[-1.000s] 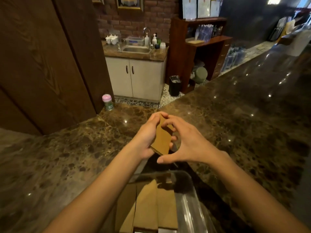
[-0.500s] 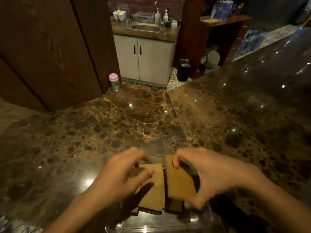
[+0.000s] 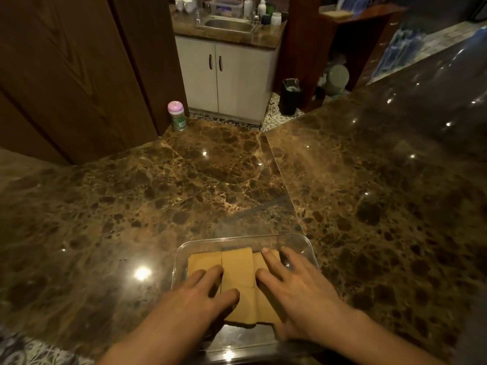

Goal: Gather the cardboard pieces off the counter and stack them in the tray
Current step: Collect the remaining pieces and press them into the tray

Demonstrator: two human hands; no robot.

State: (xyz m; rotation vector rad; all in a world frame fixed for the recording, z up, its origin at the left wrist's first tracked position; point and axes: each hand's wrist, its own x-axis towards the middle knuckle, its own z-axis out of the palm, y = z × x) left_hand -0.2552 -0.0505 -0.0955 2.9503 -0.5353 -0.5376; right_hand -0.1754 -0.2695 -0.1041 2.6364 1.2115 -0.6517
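Observation:
A clear plastic tray (image 3: 238,239) sits on the brown marble counter (image 3: 131,196) right in front of me. Inside it lie several tan cardboard pieces (image 3: 237,268), side by side and overlapping. My left hand (image 3: 199,293) rests flat on the left pieces with its fingers straight. My right hand (image 3: 295,288) lies flat on the right pieces, fingers spread and reaching toward the tray's far right corner. Neither hand grips anything. The near parts of the pieces are hidden under my hands.
A small jar with a pink lid (image 3: 177,115) stands at the counter's far edge beside a dark wooden panel (image 3: 79,75). Beyond the counter are a white cabinet with a sink (image 3: 229,25), a black bin (image 3: 290,97) and wooden shelves (image 3: 355,35).
Both hands brought cardboard pieces from above the counter down into the tray, let them go and now press flat on them. The view tilted down toward the tray.

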